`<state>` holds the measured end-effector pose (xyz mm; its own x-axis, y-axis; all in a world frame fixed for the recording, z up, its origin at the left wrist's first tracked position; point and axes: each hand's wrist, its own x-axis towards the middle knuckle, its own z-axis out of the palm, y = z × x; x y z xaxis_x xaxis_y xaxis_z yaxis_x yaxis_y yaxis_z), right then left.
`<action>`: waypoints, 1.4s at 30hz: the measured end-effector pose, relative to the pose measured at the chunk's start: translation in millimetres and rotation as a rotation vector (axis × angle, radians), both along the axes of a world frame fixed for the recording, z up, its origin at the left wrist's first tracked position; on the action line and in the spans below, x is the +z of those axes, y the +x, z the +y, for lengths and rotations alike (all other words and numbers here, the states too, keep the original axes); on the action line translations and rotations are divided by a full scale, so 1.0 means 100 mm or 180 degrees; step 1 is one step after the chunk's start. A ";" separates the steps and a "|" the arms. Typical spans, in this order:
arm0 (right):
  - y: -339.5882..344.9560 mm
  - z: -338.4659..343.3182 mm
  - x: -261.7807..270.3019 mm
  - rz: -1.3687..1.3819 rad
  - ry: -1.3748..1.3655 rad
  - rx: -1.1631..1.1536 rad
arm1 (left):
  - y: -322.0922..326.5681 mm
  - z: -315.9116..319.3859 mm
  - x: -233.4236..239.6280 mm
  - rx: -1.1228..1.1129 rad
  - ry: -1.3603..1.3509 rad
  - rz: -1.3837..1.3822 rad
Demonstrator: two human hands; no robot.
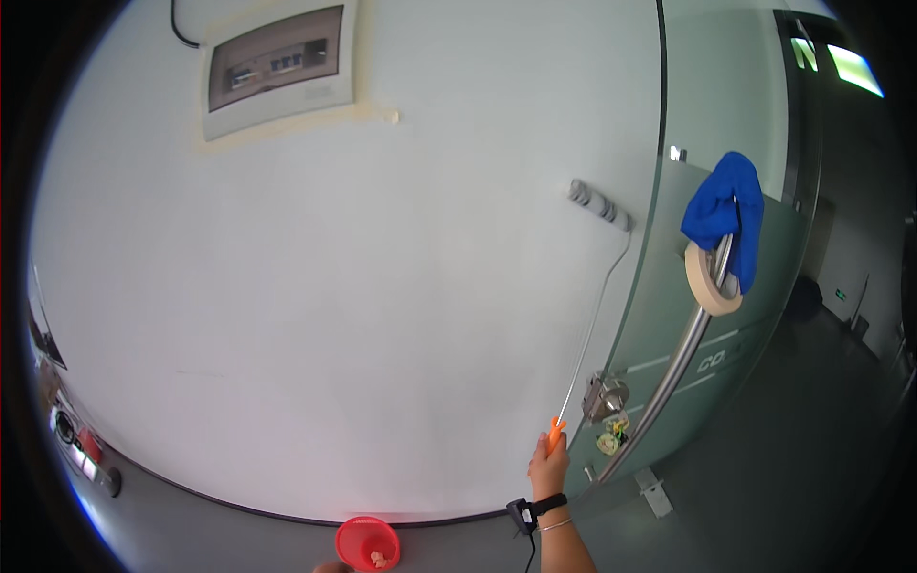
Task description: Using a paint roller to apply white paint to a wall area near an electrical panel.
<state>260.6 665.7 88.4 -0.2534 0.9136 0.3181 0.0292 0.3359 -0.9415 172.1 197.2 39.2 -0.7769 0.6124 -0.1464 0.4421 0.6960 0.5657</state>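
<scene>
My right hand (550, 465) grips the orange handle (555, 435) of a paint roller, a black strap around its wrist. The roller's long wire frame (591, 319) runs up to a grey-white roller sleeve (600, 205), which lies at a slant against the white wall (401, 286), close to the glass door. At the bottom edge only a small part of my left hand (334, 567) shows, beside the lower left rim of a red plastic basket (344, 533). Crumpled beige scraps (380, 559) lie inside it. Whether these fingers hold the basket cannot be seen.
A breaker box (279, 64) edged with masking tape (301, 123) is on the wall. The green glass door (759, 358) has a metal lock (605, 397) and a long steel handle (670, 379), on which a blue cloth (727, 208) and a tape roll (702, 283) hang.
</scene>
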 end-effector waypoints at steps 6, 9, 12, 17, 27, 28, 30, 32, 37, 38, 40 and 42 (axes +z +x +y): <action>-0.24 0.00 1.02 0.0826 -0.0484 0.0315 | -0.01 -0.05 -0.05 0.0149 0.0029 -0.0039; -0.25 -0.03 1.07 0.1054 -0.0613 0.0437 | -0.06 -0.12 -0.11 0.0199 0.0162 0.0050; -0.12 -0.27 0.87 0.1211 -0.0760 0.0549 | -0.17 -0.21 -0.18 0.0151 0.0179 0.0126; 0.14 -0.63 0.22 0.0684 -0.0096 0.0462 | -0.39 -0.27 -0.08 0.0080 0.0187 0.0173; -0.29 -1.21 1.07 -0.0141 0.0745 0.0445 | -0.69 -0.38 0.05 0.0102 0.0423 -0.0017; -0.35 -1.26 1.16 -0.0139 0.0672 0.0481 | -0.69 -0.40 0.07 0.0154 0.0426 -0.0073; -0.44 -1.32 1.29 -0.0115 0.0608 0.0500 | -0.66 -0.47 0.06 0.0228 0.0460 -0.0152; -0.50 -1.37 1.44 -0.0081 0.0543 0.0521 | -0.66 -0.58 0.08 0.0210 0.0408 -0.0243; -0.62 -1.38 1.91 -0.0185 0.0831 0.0494 | -0.77 -0.81 -0.17 0.0323 0.0558 -0.0141; -0.62 -1.41 2.07 -0.0213 0.0838 0.0506 | -0.76 -0.87 -0.15 0.0348 0.0628 -0.0154; -0.69 -1.33 2.38 -0.0145 0.0886 0.0512 | -0.79 -0.91 -0.12 0.0390 0.0665 -0.0117; -0.79 -1.25 2.69 -0.0096 0.0967 0.0518 | -0.82 -0.94 -0.13 0.0399 0.0710 -0.0032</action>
